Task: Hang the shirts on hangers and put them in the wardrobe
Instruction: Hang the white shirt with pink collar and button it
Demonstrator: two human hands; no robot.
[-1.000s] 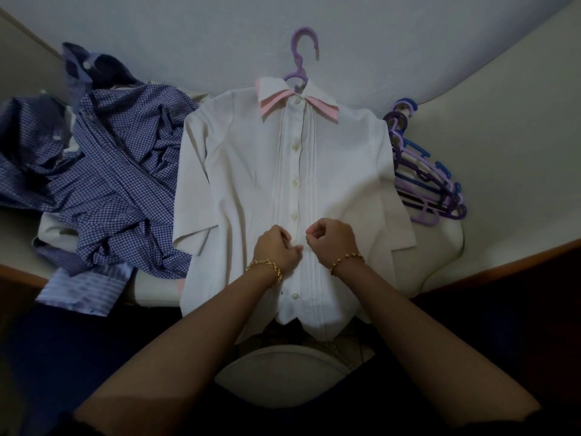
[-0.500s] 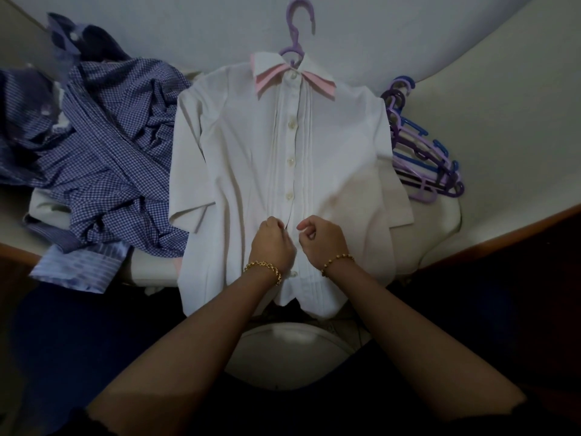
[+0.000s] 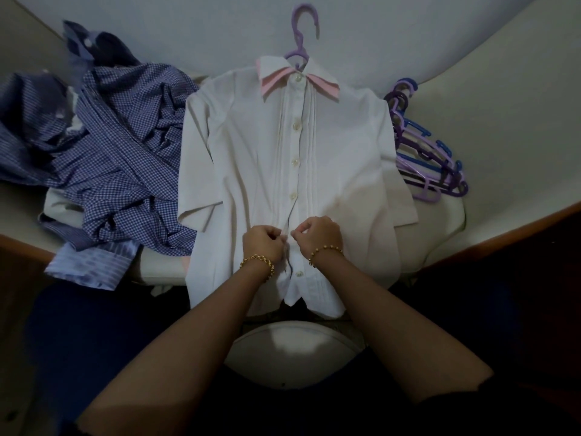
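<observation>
Little has been moved since the earlier frames: both hands are kept at the same spot low on the shirt front, and only the view has shifted slightly.

At the lower centre of the frame, the left hand and the right hand are held knuckle to knuckle, fingers curled. The button strip of the white shirt is pinched between them, each hand gripping its own edge of the opening. Whether a button is caught in the fingertips cannot be told. A gold bracelet is worn on the left wrist and another on the right.

The white shirt is laid flat, front up, in the middle of the frame on a pale table. Its hem is draped over the near edge. The buttons above the hands are fastened, and one more button is seen just below the wrists. A pink-lined collar is spread at the top, and the hook of a purple hanger is seen sticking out above it.

A heap of blue checked shirts is piled at the left of the frame, touching the white shirt's sleeve. A stack of purple and blue hangers is lying at the right, just beside the other sleeve.
</observation>
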